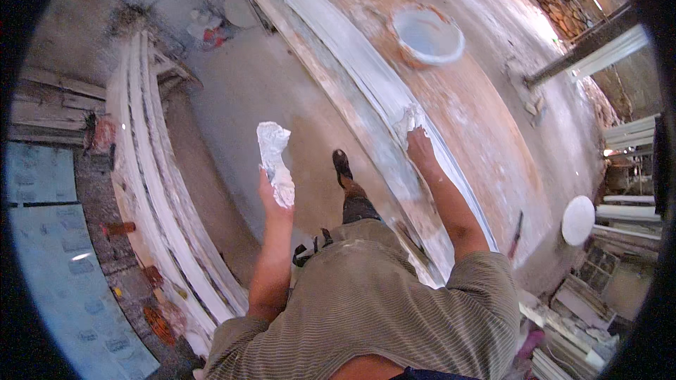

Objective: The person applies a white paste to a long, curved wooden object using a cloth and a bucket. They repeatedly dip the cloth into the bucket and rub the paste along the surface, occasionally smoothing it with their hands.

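Observation:
My left hand [270, 190] is closed round a flat white piece [271, 142] with a notched edge, thickly coated in what looks like wet plaster. It is held up over the floor, away from the bench. My right hand [420, 146] is down on the long white moulding [352, 49], its fingers curled at a rough white lump [410, 121]. Whether that lump is a tool or loose plaster I cannot tell. The moulding runs along the edge of a long workbench [486, 127], smooth and ridged beyond my hand.
A white-rimmed basin [428, 36] stands on the bench. Several long white mouldings [151, 141] lie on a rack at left, near blue sheets [49, 253]. A round white lid-like disc [578, 220] is at right. A dark-handled tool [517, 232] lies on the bench's near part.

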`<state>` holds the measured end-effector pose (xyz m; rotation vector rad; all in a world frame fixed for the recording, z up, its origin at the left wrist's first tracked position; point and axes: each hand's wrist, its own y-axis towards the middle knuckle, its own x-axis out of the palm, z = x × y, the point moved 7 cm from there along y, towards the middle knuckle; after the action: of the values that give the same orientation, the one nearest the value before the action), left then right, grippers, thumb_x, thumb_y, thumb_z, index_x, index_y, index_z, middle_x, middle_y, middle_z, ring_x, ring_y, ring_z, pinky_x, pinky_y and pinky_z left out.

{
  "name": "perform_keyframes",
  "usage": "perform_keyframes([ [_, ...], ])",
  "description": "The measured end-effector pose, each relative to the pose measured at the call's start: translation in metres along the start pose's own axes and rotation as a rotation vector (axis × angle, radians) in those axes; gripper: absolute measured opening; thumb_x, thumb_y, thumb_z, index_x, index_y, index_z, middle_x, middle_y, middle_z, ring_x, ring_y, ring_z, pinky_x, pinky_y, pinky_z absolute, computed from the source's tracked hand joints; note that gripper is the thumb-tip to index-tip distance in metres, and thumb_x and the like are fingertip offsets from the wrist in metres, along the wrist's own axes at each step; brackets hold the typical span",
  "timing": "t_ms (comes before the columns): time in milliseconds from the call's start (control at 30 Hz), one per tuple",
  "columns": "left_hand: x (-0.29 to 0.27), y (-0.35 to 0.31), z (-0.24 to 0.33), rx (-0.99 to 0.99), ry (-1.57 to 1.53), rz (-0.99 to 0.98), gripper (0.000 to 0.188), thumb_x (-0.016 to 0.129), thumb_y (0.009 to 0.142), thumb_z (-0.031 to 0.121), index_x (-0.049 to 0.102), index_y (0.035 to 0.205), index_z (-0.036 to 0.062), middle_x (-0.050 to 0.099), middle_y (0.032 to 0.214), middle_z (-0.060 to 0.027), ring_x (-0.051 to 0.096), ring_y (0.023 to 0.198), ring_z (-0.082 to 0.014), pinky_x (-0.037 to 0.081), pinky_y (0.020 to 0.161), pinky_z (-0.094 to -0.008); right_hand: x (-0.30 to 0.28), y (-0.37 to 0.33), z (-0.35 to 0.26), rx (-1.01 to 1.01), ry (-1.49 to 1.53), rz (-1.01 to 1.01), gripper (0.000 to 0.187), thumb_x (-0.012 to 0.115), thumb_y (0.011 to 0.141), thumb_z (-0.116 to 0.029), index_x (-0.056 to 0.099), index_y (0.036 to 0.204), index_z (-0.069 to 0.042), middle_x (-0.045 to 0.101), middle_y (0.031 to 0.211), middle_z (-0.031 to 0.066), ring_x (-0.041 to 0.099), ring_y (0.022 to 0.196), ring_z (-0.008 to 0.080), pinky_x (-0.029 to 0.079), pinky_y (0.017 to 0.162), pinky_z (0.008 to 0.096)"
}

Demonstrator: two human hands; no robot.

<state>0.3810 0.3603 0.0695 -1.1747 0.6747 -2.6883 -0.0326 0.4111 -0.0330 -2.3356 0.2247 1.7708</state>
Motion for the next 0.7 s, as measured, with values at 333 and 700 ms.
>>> perform_keyframes([
  [333,0.035,0.250,0.145,0.209,-0.126,0.208,0.028,0.045,0.094,0.035,0.056,0.102,0.0108,0.058,0.073,-0.0025,0.057,0.058,-0.0159,0.046,0.047,-0.0295,0.003,0.329,-0.148,-0.230,-0.087,0.172,0.017,0.054,0.073,-0.006,0.059,0.088,-0.001,0.054,0.090,0.0186,0.056,0.087,0.0340,0.051,0.066,0.0421],
  [700,0.039,0.545,0.267,0.235,-0.102,0.133,0.028,0.046,0.093,0.036,0.054,0.100,0.0098,0.057,0.076,-0.0022,0.058,0.064,-0.0156,0.048,0.055,-0.0292,0.018,0.681,-0.284,-0.287,-0.123,0.202,0.015,0.050,0.077,-0.004,0.059,0.089,0.001,0.055,0.092,0.0193,0.058,0.086,0.0313,0.054,0.064,0.0409],
])
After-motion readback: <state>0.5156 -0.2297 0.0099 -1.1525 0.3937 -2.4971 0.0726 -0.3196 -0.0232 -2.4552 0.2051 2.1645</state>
